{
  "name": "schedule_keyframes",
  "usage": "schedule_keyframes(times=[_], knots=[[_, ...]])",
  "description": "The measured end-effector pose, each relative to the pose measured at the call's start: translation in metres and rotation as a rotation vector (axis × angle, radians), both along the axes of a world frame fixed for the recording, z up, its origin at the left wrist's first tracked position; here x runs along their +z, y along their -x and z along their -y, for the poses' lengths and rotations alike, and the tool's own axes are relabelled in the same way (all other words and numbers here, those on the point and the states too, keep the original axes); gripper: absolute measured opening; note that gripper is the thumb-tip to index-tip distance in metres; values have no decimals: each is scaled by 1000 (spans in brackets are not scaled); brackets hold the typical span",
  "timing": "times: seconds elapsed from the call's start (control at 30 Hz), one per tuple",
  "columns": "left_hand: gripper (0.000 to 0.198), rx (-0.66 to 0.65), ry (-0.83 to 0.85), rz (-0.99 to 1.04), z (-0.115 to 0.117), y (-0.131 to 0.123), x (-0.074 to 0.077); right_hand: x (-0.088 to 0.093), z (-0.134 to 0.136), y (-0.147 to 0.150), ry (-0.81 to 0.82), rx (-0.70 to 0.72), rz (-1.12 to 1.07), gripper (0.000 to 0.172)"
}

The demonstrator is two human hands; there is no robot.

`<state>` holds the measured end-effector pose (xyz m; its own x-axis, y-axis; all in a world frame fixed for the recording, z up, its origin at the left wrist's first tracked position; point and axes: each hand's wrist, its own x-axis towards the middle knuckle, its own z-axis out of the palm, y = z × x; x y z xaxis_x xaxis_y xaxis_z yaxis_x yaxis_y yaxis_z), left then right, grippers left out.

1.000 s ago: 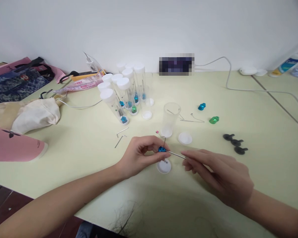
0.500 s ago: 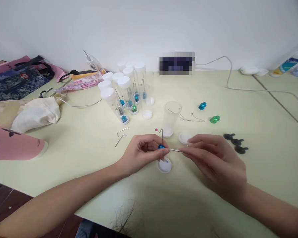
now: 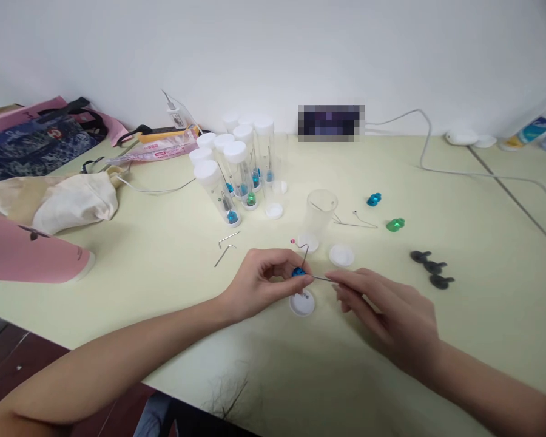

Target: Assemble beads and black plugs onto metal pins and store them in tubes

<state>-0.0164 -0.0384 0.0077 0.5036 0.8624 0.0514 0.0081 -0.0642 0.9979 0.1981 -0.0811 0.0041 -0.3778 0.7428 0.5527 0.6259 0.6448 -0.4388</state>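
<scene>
Between the fingers and thumb of my left hand (image 3: 264, 282) is a small shiny blue metal piece (image 3: 298, 272). From it rises a bent wire (image 3: 306, 256) tipped with a pink bead (image 3: 293, 241). My right hand (image 3: 391, 312) pinches a thin hex key (image 3: 322, 278), whose far end meets the blue piece at my left thumb; the contact itself is hidden. Below my left fingers lies a white cap (image 3: 302, 305) with tiny parts in it. Just beyond my hands stand an open clear tube (image 3: 321, 212) and another white cap (image 3: 341, 255).
Several capped tubes (image 3: 236, 155) stand at the back left, near two hex keys (image 3: 225, 255). To the right lie a blue piece (image 3: 374, 199), a green piece (image 3: 395, 224), black parts (image 3: 435, 267) and bent wires (image 3: 357, 224). A pink cup (image 3: 36, 252) lies at left.
My right hand has turned and its fingers have curled in around the hex key. My left hand keeps its grip on the blue piece; its wire now leans to the right.
</scene>
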Motion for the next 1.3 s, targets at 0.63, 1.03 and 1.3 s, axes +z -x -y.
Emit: schedule_keyframes(times=[0.63, 1.03, 1.3], knots=[[19, -60, -81, -52, 2, 1, 4, 0, -3, -8, 219, 166, 91, 32], [14, 28, 164, 56, -4, 1, 2, -4, -4, -2, -98, -68, 27, 29], [16, 14, 203, 35, -5, 0, 4, 4, -9, -5, -200, -43, 92, 20]])
